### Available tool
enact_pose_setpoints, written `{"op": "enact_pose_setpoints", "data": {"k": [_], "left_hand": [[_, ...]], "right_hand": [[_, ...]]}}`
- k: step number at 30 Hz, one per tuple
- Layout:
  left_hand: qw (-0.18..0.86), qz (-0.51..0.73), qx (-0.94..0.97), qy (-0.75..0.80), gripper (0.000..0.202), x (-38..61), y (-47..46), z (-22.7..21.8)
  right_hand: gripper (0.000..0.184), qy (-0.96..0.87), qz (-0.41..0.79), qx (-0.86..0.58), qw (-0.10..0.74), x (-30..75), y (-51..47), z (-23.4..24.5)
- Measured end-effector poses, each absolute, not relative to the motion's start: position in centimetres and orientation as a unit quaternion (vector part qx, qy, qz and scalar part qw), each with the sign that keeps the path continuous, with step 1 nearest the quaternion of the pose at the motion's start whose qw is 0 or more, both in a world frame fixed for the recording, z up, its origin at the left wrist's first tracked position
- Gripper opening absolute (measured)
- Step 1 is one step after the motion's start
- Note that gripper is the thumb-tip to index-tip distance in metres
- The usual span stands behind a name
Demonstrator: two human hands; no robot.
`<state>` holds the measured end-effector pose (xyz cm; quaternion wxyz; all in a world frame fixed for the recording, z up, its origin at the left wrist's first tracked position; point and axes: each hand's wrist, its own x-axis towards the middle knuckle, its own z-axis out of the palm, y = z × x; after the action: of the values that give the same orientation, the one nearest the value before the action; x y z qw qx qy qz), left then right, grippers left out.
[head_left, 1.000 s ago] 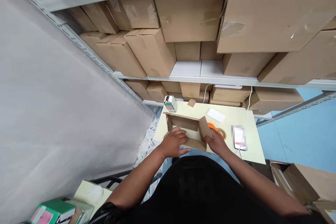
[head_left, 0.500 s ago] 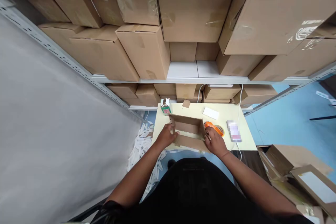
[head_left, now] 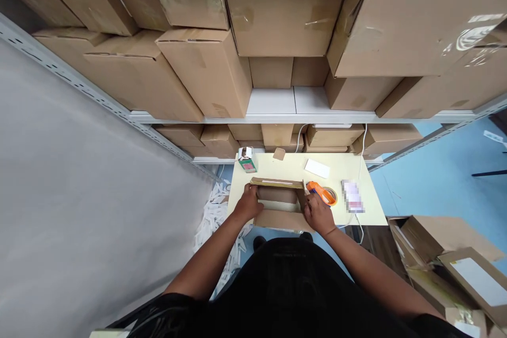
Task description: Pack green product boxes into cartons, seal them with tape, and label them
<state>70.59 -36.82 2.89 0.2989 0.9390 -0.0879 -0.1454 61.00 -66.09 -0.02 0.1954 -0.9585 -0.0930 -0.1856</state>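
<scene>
A small brown cardboard box (head_left: 283,218) stands at the near edge of the pale yellow table (head_left: 232,195), with the tabletop showing through its middle. My left hand (head_left: 248,204) grips its left side, fingers on the far corner and thumb over the near part. At the right side, my right hand (head_left: 318,214) holds the box wall with curled fingers, partly hidden from view. The far flap of the box leans outward, a strip of tape along it. Just beyond my right hand lies an orange tape dispenser (head_left: 320,191) with a roll of tape.
A green and white carton (head_left: 247,160), a cardboard scrap (head_left: 279,154), a white box (head_left: 317,168) and a phone-like item (head_left: 352,196) with a cable lie on the table. Shelves of brown boxes (head_left: 291,10) rise behind. Opened cartons (head_left: 447,269) sit at right; white paper strips (head_left: 212,216) cover the floor at left.
The far flap of the box has folded outward, showing its taped face. Both hands stay on the box sides, the left now higher on the far corner. The view has tilted slightly.
</scene>
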Motion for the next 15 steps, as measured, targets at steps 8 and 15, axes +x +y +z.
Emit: {"op": "enact_pose_setpoints", "data": {"k": [8,15], "left_hand": [[0.334,-0.058,0.930,-0.144,0.094,71.9,-36.8,1.6],[0.323,-0.105,0.936,-0.088,0.096,73.7,-37.2,1.4]], "right_hand": [[0.025,-0.059,-0.152,-0.939,0.301,62.3,-67.7,-0.3],[0.049,-0.109,-0.115,-0.925,0.346,59.8,-69.9,-0.8]]}}
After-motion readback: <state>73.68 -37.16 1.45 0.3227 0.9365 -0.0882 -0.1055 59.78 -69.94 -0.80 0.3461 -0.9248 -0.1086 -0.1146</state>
